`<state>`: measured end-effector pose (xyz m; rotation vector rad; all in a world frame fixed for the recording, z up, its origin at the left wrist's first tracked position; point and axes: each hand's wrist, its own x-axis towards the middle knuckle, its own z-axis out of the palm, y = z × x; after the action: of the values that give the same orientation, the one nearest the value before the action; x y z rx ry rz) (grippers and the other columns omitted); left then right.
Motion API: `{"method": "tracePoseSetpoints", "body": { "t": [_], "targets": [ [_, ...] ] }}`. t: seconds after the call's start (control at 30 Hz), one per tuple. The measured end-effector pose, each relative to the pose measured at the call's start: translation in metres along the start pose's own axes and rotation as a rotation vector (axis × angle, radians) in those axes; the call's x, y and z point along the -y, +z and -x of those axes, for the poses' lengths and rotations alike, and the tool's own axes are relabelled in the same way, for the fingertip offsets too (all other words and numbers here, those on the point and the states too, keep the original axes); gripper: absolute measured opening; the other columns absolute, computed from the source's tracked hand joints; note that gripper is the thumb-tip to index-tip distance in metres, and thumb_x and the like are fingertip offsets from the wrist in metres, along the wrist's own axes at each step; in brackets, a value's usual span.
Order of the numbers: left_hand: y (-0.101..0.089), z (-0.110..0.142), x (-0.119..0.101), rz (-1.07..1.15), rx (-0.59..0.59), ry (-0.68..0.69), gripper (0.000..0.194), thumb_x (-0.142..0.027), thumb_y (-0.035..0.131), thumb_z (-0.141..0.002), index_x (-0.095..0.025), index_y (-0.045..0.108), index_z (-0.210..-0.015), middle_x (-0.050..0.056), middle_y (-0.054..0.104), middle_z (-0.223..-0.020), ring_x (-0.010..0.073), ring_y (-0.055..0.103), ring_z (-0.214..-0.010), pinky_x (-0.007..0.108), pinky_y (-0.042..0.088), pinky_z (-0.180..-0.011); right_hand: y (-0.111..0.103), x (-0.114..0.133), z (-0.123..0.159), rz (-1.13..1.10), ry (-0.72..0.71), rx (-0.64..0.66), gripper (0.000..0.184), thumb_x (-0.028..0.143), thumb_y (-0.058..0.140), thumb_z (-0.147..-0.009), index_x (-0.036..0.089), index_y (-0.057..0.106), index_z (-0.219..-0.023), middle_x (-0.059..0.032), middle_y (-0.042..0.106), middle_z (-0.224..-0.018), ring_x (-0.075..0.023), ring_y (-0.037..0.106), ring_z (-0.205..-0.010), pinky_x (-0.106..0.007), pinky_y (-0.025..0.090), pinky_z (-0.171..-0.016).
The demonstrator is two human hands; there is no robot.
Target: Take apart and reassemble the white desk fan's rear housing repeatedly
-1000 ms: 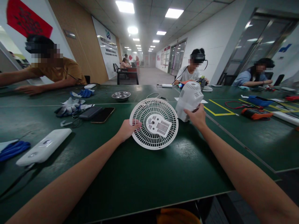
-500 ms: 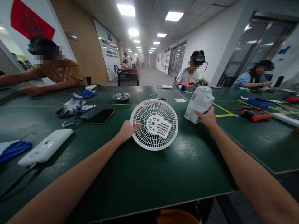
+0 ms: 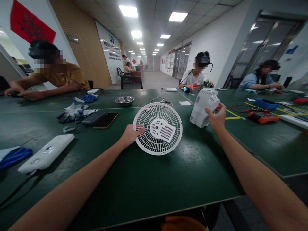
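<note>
My left hand (image 3: 131, 135) is closed on the left rim of a round white fan grille (image 3: 141, 110), thumb in front and fingers behind the bars. The grille is tilted toward me above the green table, showing a slotted plate at its centre. To the right, a white plastic housing (image 3: 201, 107) with vent slots stands on the table, leaning slightly. My right hand (image 3: 218, 118) is at the housing's right side, thumb and fingers apart and partly curled. Its thumb overlaps the housing; whether it touches is hard to tell.
A metal bowl (image 3: 124, 100), a phone (image 3: 106, 121), a dark power bank (image 3: 94, 118) and gloves (image 3: 73, 112) lie to the left. A white device (image 3: 48, 153) with a cable is nearer. An orange-and-black meter (image 3: 263, 117) lies right. Several people sit around the table.
My right hand has loosened from the housing and shifted right, its fingers now showing. The housing and grille stay nearly in place. The person at left has drawn their hands together.
</note>
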<state>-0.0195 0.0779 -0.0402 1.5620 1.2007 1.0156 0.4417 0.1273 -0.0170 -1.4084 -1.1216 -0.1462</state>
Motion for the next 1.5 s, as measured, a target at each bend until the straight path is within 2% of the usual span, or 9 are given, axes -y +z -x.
{"method": "tracePoseSetpoints", "body": {
  "t": [0.27, 0.47, 0.67, 0.77, 0.97, 1.2, 1.37, 1.5],
  "targets": [
    [-0.001, 0.0, 0.0, 0.0, 0.024, -0.002, 0.028, -0.039, 0.073, -0.084, -0.015, 0.069, -0.099, 0.008, 0.076, -0.09, 0.0236, 0.074, -0.079, 0.041, 0.06, -0.076, 0.003, -0.012, -0.004, 0.018, -0.034, 0.036, 0.08, 0.048, 0.072, -0.07, 0.019, 0.041, -0.138, -0.0141, 0.056, -0.133, -0.0279, 0.06, -0.105, -0.046, 0.049, -0.095],
    [0.001, 0.001, -0.004, 0.003, -0.006, 0.002, 0.025, -0.036, 0.073, -0.083, -0.014, 0.07, -0.095, 0.008, 0.076, -0.087, 0.0222, 0.073, -0.078, 0.038, 0.059, -0.075, 0.002, -0.008, -0.003, 0.013, -0.07, 0.024, 0.081, 0.048, 0.071, -0.071, 0.017, 0.041, -0.14, -0.0156, 0.055, -0.135, -0.0288, 0.06, -0.109, -0.045, 0.049, -0.096],
    [0.002, 0.001, -0.004, 0.002, -0.012, -0.011, 0.024, -0.036, 0.073, -0.083, -0.015, 0.07, -0.094, 0.008, 0.075, -0.087, 0.0216, 0.073, -0.077, 0.038, 0.059, -0.075, 0.0, -0.004, -0.004, 0.045, -0.022, -0.061, 0.074, 0.052, 0.071, -0.071, 0.017, 0.048, -0.133, -0.0133, 0.061, -0.122, -0.0267, 0.062, -0.096, -0.045, 0.051, -0.089],
    [0.001, 0.002, -0.004, 0.0, 0.001, -0.018, 0.028, -0.039, 0.074, -0.082, -0.015, 0.07, -0.096, 0.008, 0.076, -0.088, 0.0227, 0.073, -0.078, 0.039, 0.059, -0.074, 0.0, -0.007, -0.005, 0.025, -0.03, -0.052, 0.073, 0.051, 0.071, -0.072, 0.017, 0.049, -0.133, -0.0136, 0.062, -0.123, -0.0272, 0.061, -0.099, -0.045, 0.05, -0.091],
    [0.001, 0.003, -0.005, 0.012, -0.004, -0.014, 0.029, -0.039, 0.075, -0.083, -0.014, 0.069, -0.096, 0.008, 0.076, -0.087, 0.0235, 0.073, -0.078, 0.04, 0.059, -0.074, 0.001, -0.006, -0.003, 0.025, -0.106, -0.006, 0.081, 0.047, 0.075, -0.068, 0.017, 0.046, -0.138, -0.013, 0.059, -0.128, -0.0279, 0.059, -0.104, -0.046, 0.048, -0.095],
    [0.0, 0.002, -0.003, -0.014, 0.013, -0.004, 0.024, -0.036, 0.071, -0.086, -0.015, 0.069, -0.097, 0.007, 0.076, -0.089, 0.0232, 0.073, -0.079, 0.039, 0.06, -0.074, -0.003, -0.002, -0.001, 0.058, -0.141, 0.037, 0.084, 0.049, 0.074, -0.072, 0.021, 0.038, -0.143, -0.0137, 0.053, -0.136, -0.03, 0.056, -0.11, -0.05, 0.045, -0.097],
    [0.0, 0.002, -0.003, -0.005, 0.017, -0.006, 0.026, -0.037, 0.071, -0.086, -0.015, 0.069, -0.098, 0.008, 0.076, -0.089, 0.0235, 0.074, -0.078, 0.04, 0.06, -0.073, -0.004, 0.003, 0.003, 0.106, -0.18, -0.007, 0.085, 0.049, 0.074, -0.073, 0.021, 0.037, -0.144, -0.0144, 0.054, -0.136, -0.0326, 0.057, -0.113, -0.055, 0.041, -0.101],
    [0.001, 0.0, -0.001, -0.006, -0.005, -0.006, 0.025, -0.036, 0.073, -0.085, -0.014, 0.069, -0.097, 0.007, 0.075, -0.087, 0.0224, 0.073, -0.076, 0.04, 0.06, -0.074, -0.006, 0.013, 0.003, 0.145, -0.303, -0.091, 0.084, 0.051, 0.075, -0.072, 0.019, 0.039, -0.141, -0.0163, 0.055, -0.134, -0.036, 0.055, -0.117, -0.059, 0.038, -0.102]
  ]
}}
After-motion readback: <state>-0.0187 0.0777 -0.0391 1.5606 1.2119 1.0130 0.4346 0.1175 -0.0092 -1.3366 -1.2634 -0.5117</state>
